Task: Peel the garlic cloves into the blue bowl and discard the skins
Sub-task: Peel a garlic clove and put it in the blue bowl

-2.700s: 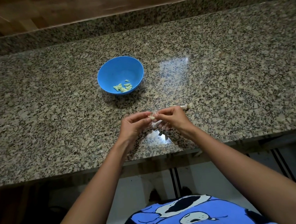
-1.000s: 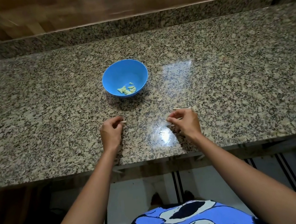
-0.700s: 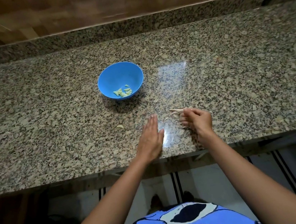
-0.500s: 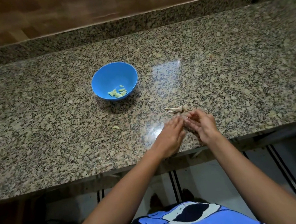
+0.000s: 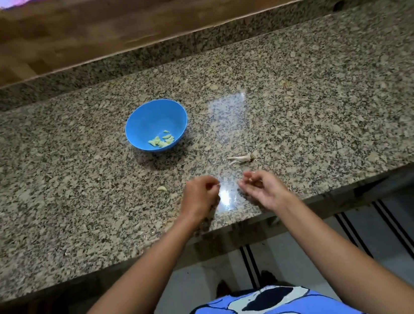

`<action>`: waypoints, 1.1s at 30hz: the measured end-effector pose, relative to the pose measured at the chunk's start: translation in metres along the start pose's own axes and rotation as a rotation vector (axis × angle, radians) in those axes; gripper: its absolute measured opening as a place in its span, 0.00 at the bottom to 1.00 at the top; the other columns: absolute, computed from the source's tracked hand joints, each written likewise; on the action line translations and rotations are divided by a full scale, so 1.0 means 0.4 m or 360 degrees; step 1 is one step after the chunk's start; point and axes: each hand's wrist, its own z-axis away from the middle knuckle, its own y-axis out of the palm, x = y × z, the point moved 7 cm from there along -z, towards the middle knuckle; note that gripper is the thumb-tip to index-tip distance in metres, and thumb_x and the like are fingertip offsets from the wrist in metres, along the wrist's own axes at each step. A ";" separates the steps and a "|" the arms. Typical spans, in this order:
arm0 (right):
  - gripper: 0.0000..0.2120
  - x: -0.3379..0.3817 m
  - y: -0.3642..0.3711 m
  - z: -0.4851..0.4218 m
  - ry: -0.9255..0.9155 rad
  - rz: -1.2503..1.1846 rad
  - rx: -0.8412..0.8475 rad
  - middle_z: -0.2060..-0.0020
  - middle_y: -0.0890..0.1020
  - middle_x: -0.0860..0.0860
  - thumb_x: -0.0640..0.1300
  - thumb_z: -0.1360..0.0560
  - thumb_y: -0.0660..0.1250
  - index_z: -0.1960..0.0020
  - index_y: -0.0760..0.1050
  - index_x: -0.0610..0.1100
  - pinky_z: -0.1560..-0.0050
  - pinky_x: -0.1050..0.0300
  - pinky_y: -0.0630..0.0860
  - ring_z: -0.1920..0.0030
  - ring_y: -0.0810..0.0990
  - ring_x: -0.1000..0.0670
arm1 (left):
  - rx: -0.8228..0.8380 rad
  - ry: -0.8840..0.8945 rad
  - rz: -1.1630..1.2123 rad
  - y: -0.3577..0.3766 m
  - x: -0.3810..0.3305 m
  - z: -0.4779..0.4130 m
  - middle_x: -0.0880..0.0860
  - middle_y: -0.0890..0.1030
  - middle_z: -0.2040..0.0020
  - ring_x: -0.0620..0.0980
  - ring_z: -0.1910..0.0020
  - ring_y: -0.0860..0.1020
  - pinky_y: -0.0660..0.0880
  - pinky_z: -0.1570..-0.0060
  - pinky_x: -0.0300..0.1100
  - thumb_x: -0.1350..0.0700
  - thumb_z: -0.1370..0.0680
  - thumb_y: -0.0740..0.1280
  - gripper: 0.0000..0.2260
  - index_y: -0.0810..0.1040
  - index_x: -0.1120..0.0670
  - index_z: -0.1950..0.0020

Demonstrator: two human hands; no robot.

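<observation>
Left of centre on the granite counter [image 5: 68, 154], I see the blue bowl [image 5: 148, 117] standing upright, with a small heap of peeled garlic cloves [image 5: 161, 141] lying at the lower right of its inside. Below the bowl and apart from it, one loose clove [image 5: 161, 188] lies bare on the stone.

Just right of that clove, near the counter's front edge, is the left hand [image 5: 200, 197]. Its fingers are curled tight into the palm with the knuckles up, and I cannot tell whether anything is pinched inside.

Right of the bowl and above the hands, a pale stem with garlic skins [image 5: 241, 158] lies on the counter, touching neither hand.

Lower centre-right, the right hand [image 5: 262, 189] is near the left without meeting it. Its palm is turned toward the left hand and its fingers are loosely bent, relaxed rather than gripping.

At the bottom edge I see a blue printed shirt [image 5: 260, 313].
</observation>
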 end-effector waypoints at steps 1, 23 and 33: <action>0.09 -0.010 0.017 0.003 0.0037 -0.0069 0.0020 0.56 0.76 0.39 0.32 0.21 0.54 0.52 0.73 0.35 0.48 0.51 0.76 0.54 0.78 0.44 | -0.0029 -0.0194 0.0271 0.002 -0.013 -0.010 0.53 0.83 0.54 0.43 0.60 0.81 0.79 0.58 0.34 0.63 0.25 0.69 0.06 0.82 0.57 0.50; 0.08 0.089 -0.094 -0.078 0.0035 -0.0721 -0.0066 0.59 0.77 0.40 0.35 0.22 0.58 0.55 0.74 0.34 0.62 0.54 0.82 0.58 0.79 0.45 | 0.0080 0.0002 -0.0175 0.079 -0.070 -0.243 0.52 0.83 0.55 0.48 0.60 0.80 0.79 0.57 0.44 0.49 0.24 0.66 0.11 0.82 0.54 0.48; 0.09 0.152 -0.167 -0.065 -0.0160 -0.0702 -0.0139 0.59 0.78 0.41 0.37 0.20 0.56 0.51 0.74 0.35 0.57 0.55 0.81 0.56 0.79 0.47 | 0.0204 0.0272 -0.0412 0.195 -0.062 -0.098 0.51 0.43 0.23 0.46 0.24 0.44 0.45 0.26 0.42 0.44 0.18 0.44 0.27 0.43 0.54 0.23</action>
